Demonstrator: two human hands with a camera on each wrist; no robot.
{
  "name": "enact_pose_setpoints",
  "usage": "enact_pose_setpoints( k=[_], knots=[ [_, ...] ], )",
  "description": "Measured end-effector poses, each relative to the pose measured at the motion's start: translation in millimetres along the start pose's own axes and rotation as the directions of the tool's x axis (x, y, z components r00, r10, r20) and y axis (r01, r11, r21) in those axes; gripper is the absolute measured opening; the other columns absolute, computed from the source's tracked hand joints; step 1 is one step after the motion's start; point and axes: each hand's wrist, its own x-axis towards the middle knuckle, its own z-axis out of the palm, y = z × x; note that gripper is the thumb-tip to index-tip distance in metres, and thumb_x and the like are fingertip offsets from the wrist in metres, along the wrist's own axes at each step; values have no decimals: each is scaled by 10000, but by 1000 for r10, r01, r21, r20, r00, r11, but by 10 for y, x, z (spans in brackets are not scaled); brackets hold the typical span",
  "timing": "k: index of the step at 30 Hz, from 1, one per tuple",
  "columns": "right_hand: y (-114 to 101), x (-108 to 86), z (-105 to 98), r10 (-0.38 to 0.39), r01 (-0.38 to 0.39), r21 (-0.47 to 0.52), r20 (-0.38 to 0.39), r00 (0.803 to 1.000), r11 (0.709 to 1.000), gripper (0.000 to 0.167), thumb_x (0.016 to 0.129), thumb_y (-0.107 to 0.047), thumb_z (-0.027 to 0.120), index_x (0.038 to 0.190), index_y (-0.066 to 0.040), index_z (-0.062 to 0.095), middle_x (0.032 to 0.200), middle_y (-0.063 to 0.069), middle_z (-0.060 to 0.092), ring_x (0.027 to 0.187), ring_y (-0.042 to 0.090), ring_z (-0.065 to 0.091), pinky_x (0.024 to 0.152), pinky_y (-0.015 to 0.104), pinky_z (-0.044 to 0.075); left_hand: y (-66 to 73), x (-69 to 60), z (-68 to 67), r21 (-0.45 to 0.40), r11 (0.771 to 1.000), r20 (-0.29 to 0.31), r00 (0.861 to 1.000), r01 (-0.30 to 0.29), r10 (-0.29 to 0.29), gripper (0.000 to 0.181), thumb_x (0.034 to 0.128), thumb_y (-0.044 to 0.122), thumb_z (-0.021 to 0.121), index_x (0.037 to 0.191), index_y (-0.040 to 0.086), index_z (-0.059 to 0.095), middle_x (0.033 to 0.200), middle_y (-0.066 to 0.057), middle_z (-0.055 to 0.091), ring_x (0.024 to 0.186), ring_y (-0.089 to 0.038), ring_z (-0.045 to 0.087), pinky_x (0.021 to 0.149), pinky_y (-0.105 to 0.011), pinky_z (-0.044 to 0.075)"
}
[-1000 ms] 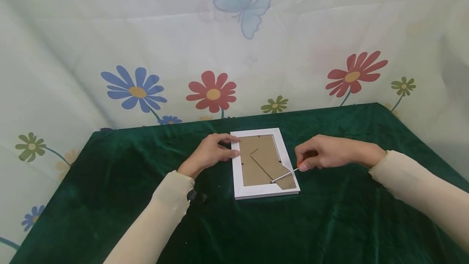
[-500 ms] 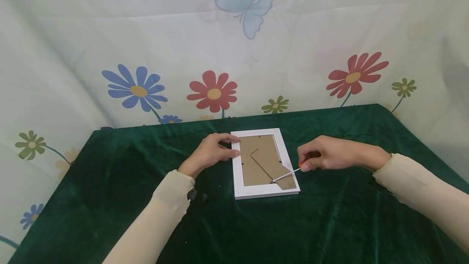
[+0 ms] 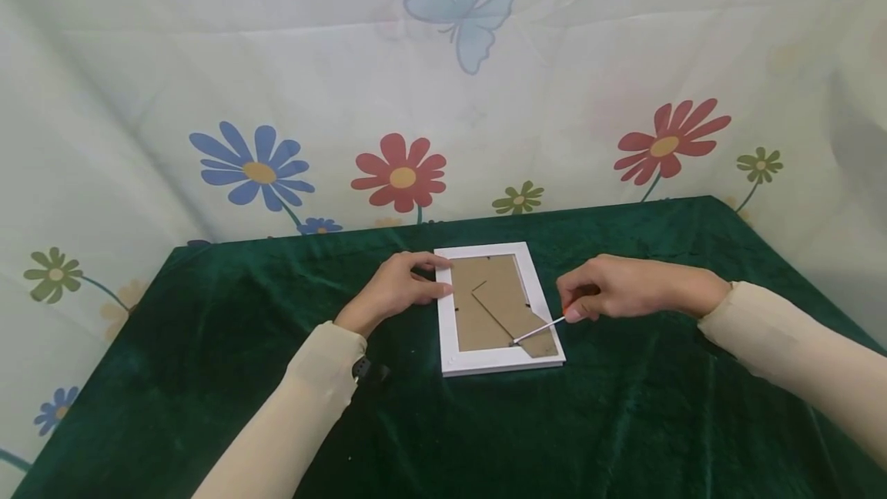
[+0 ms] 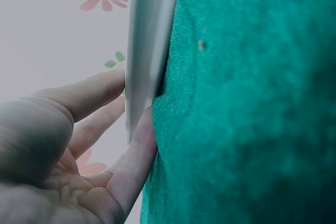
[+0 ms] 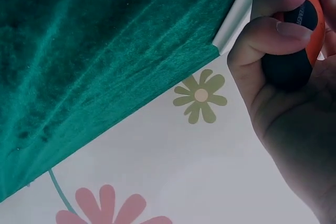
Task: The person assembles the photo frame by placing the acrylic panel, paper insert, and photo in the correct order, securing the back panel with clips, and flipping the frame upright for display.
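A white picture frame [image 3: 485,363] lies back up, showing its brown backing board [image 3: 485,326] and a slanted strut piece. My left hand [image 3: 398,283] grips its left edge; in the left wrist view the thumb and fingers [image 4: 137,166] take the white edge between them. On the right, my right hand [image 3: 624,287] holds a screwdriver [image 3: 540,330] by its handle, black and orange in the right wrist view. The thin shaft slants across the frame's lower right corner, its tip at a small dark fastener on the backing's bottom edge. Whether the tip goes under that fastener is too small to tell.
A dark green velvet cloth [image 3: 610,422] covers the table, its far edge running behind the frame. Behind it hangs a white curtain [image 3: 305,75] printed with flowers and a butterfly. A dark watch strap [image 3: 360,368] shows at the left cuff.
My right hand and the screwdriver handle shift slightly right, then back left, while the tip stays at the fastener. The left hand and the frame keep their places.
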Motion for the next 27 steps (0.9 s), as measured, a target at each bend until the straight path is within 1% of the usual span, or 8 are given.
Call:
enact_pose_setpoints(
  k=[6, 17, 23, 27],
  knots=[
    [-52, 37, -28, 44, -44, -1, 27, 999, 999, 107, 1042, -228, 710, 944, -203, 675, 842, -24, 633, 748, 138, 597, 680, 310, 530, -14, 13, -6, 8, 1000, -1, 1000, -6, 6, 488, 934, 214, 848, 1399, 181, 703, 1336, -117, 640, 986, -246, 748, 938, -448, 610],
    [-147, 78, -77, 71, -69, -37, 61, 996, 997, 111, 1031, -199, 724, 932, -192, 674, 830, -3, 645, 722, 122, 598, 681, 306, 536, -22, 16, 1, 8, 1000, 0, 1000, -3, 3, 491, 933, 205, 849, 1401, 171, 702, 1341, -127, 633, 995, -253, 745, 928, -432, 615],
    [-198, 98, -104, 108, -104, -50, 80, 991, 993, 118, 1034, -224, 723, 933, -187, 674, 827, 1, 642, 717, 122, 591, 672, 308, 524, -19, 18, 1, 3, 1000, 4, 1000, -8, 8, 488, 935, 200, 847, 1400, 165, 702, 1344, -130, 635, 991, -252, 743, 926, -425, 615],
    [-242, 117, -129, 130, -123, -71, 97, 987, 990, 125, 1036, -213, 722, 925, -188, 670, 831, 6, 641, 717, 127, 589, 679, 321, 525, -15, 21, -4, 1, 1000, 2, 1000, -11, 11, 490, 937, 195, 845, 1404, 163, 700, 1334, -129, 636, 989, -254, 742, 925, -424, 616]
  ],
)
